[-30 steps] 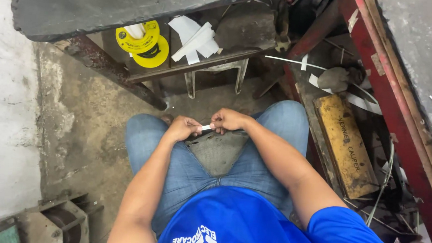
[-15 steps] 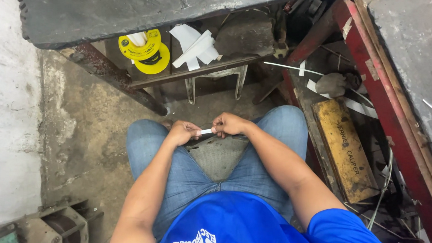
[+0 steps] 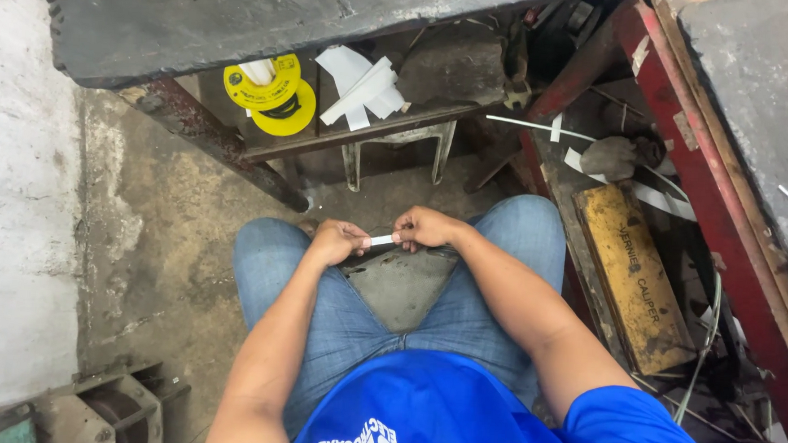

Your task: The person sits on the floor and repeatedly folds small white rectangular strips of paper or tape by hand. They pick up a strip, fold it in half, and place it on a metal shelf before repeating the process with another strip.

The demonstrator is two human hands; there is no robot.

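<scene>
I sit with my knees apart in blue jeans above a concrete floor. My left hand (image 3: pixel 337 242) and my right hand (image 3: pixel 426 227) meet between my knees. Both pinch the ends of a small white strip (image 3: pixel 382 241), which looks like tape or a thin tube. A dark thin part under the strip pokes out below my hands; what it is I cannot tell. Fingers of both hands are closed around the piece.
A dark workbench top (image 3: pixel 270 17) overhangs ahead. On the shelf below sit yellow tape spools (image 3: pixel 270 94) and white paper scraps (image 3: pixel 365 87). A red metal frame (image 3: pixel 709 202) and a long yellow case (image 3: pixel 636 270) lie at right. A metal block (image 3: pixel 119 409) is at lower left.
My hands stay together on the strip with only slight finger shifts. The view has drifted a little downward.
</scene>
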